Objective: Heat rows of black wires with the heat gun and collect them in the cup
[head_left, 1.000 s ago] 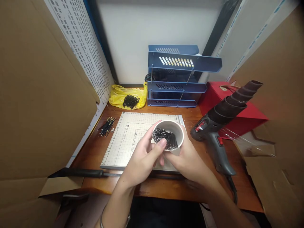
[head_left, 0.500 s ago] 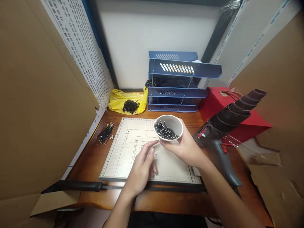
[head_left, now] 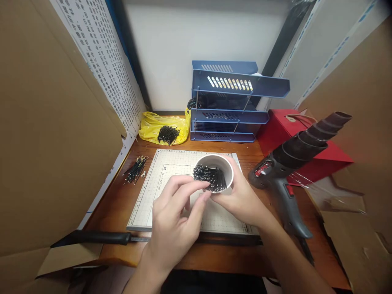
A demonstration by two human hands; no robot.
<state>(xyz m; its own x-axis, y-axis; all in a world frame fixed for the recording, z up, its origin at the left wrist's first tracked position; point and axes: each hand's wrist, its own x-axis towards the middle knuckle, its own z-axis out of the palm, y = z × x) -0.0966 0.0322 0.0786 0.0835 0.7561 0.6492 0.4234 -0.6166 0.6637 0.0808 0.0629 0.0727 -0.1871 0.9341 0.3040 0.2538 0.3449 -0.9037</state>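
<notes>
My right hand (head_left: 241,196) is wrapped round a white cup (head_left: 228,167), tilted so its mouth faces me. Inside lies a bundle of short black wires (head_left: 214,177) with shiny tips. My left hand (head_left: 177,208) is at the cup's near left rim, its index finger and thumb slightly apart next to the wire ends; no wire shows between them. Below both hands lies a paper cutter's gridded board (head_left: 145,200), its black handle (head_left: 104,237) along the front edge. Left of the board is a loose pile of black wires (head_left: 136,169) with gold-coloured ends, beside a small pale ring-like piece (head_left: 143,174).
A yellow plastic bag (head_left: 147,128) with more black wires (head_left: 168,134) on it lies at the back. Behind the board stands a blue tiered tray (head_left: 229,116). To the right are a heat gun (head_left: 284,188) and a red box (head_left: 281,122). Cardboard (head_left: 45,122) walls the left side.
My left hand has risen from over the board to the cup's rim. The cup has moved slightly nearer and left in my right hand, showing more of the wires.
</notes>
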